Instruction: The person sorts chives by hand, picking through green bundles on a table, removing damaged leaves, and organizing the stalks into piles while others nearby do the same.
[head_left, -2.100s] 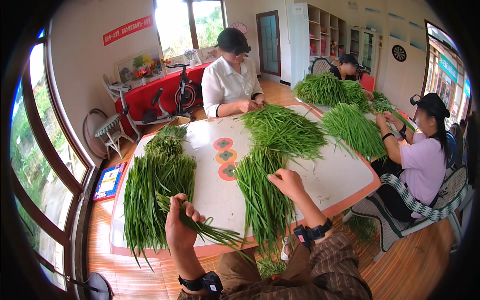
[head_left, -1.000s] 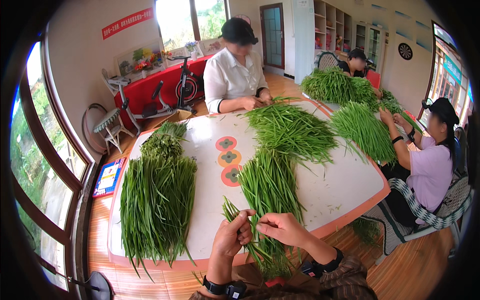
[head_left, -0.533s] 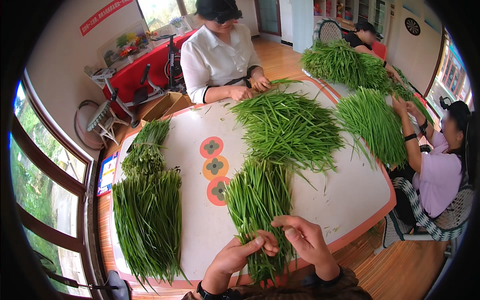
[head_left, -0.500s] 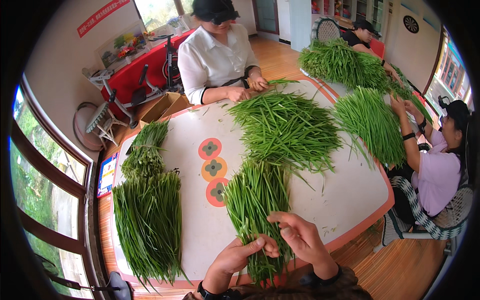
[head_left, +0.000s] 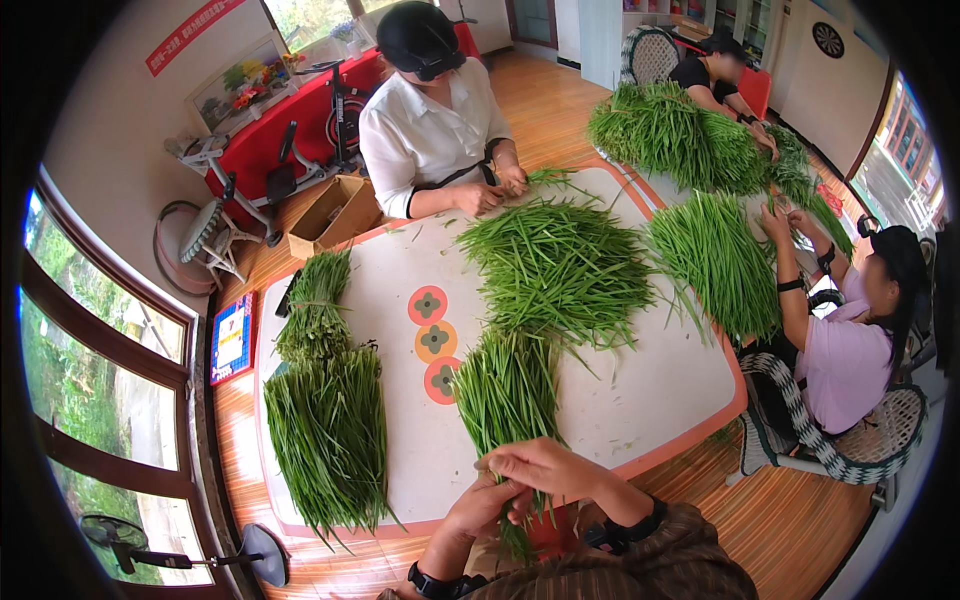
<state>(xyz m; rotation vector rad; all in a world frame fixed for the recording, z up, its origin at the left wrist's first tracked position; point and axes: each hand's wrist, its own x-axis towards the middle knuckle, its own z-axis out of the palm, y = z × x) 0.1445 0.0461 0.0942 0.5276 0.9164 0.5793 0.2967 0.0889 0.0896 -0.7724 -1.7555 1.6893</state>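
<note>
A bundle of garlic chives (head_left: 508, 390) lies at the near edge of the table, its near end hanging past the rim. My left hand (head_left: 482, 508) is closed round that near end. Across it reaches my right hand (head_left: 552, 468), its fingers bent together above the left thumb; whatever they pinch is hidden. Just beyond is a loose heap of chives (head_left: 560, 265). To the left lies a thick pile of chives (head_left: 328, 435), and behind it a tied bundle (head_left: 318, 310) with pale stalk ends toward me.
The white table (head_left: 425, 465) has an orange rim and persimmon pictures. Across it a person in white (head_left: 435, 130) handles chives. On the right a person in pink (head_left: 850, 350) works beside another pile (head_left: 715, 265). A cardboard box (head_left: 345, 220) and a fan (head_left: 262, 555) stand left.
My right hand has come down leftward onto my left hand, its fingers drawing together. The view has shifted a little. My left hand keeps its hold on the chives.
</note>
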